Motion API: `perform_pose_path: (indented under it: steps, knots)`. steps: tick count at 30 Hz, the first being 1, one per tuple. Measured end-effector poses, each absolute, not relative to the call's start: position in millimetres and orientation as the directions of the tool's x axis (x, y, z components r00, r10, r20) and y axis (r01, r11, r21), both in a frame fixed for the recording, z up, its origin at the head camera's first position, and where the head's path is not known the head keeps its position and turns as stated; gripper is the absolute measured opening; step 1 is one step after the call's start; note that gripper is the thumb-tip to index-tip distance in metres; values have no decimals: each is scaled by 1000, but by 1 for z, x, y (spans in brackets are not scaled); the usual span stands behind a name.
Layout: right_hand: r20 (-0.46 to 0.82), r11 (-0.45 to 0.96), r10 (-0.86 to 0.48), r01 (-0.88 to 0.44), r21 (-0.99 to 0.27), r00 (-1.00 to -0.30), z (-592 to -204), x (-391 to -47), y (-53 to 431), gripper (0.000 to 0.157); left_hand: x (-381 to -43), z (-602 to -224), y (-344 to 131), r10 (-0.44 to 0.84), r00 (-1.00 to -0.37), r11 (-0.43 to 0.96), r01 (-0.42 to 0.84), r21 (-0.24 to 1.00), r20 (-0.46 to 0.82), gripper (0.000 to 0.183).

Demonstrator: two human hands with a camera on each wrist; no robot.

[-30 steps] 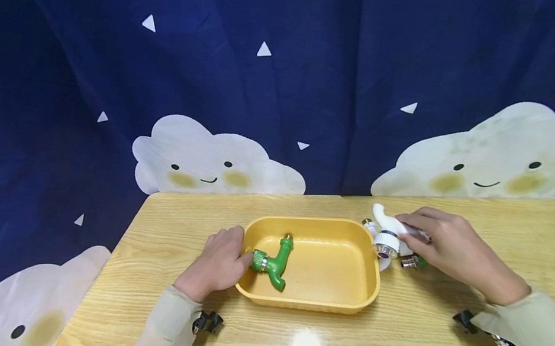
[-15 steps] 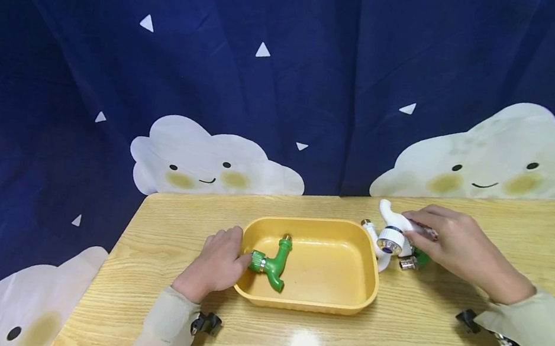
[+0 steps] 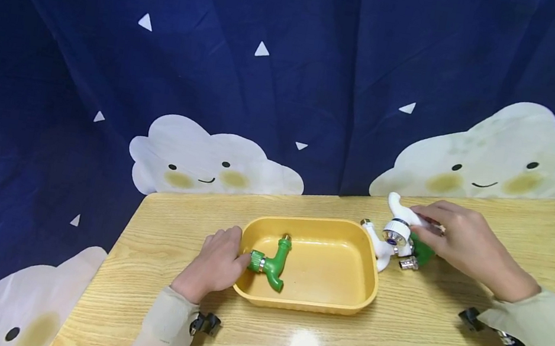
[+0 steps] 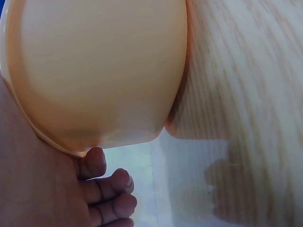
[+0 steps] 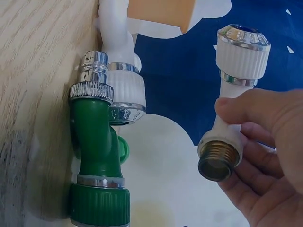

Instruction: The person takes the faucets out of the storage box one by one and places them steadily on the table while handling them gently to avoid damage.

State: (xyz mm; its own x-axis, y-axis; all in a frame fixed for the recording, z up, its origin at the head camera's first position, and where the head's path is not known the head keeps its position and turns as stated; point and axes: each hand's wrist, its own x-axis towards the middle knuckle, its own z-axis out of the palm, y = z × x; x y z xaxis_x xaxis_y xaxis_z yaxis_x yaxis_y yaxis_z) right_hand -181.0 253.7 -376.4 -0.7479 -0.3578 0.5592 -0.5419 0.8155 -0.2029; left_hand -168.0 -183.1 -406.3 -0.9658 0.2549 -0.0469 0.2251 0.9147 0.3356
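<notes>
My right hand [image 3: 466,243] pinches a white faucet [image 3: 405,219] between thumb and fingers, above the other faucets right of the yellow tub. Its brass threaded end [image 5: 218,158] shows bare in the right wrist view, the ribbed white knob pointing up. Over the tub's left rim, my left hand [image 3: 217,262] grips the yellow tub [image 3: 311,306], thumb at the inner side and fingertips [image 4: 120,179] outside below the rim. Inside the tub, near that thumb, lies a green faucet [image 3: 276,263] with its spout toward me.
A second white faucet [image 3: 380,249] lies against the tub's right end. Beside it a green faucet [image 5: 97,142] with a chrome nozzle rests on the wooden table [image 3: 391,345], partly hidden under my right hand in the head view. A dark blue cloud-print curtain [image 3: 268,94] hangs behind.
My right hand has lifted the white faucet up and to the right, away from the tub's edge, uncovering more of the faucets beneath. The left hand, tub and green faucet inside stay in place.
</notes>
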Motion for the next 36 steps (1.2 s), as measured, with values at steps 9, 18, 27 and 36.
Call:
perform_pose_path:
  steps: [9,18,27,36]
  knots:
    - [529,835,-319,-497,-235,-786,-376,-182,257,39,-167,-406,-183,256,-966,913,227,338,-44,16]
    - [496,847,-286,-458,-270,-820,-379,-185,263,40,-167,-405,-183,259,-965,913,229,337,-45,16]
    - [464,862,-254,-417,-290,-849,-378,-185,265,36,-166,-406,-184,263,-964,908,234,347,-38,17]
    - [399,880,-208,-349,-321,-893,-380,-187,269,37,-167,-406,-184,261,-964,910,230,346,-46,17]
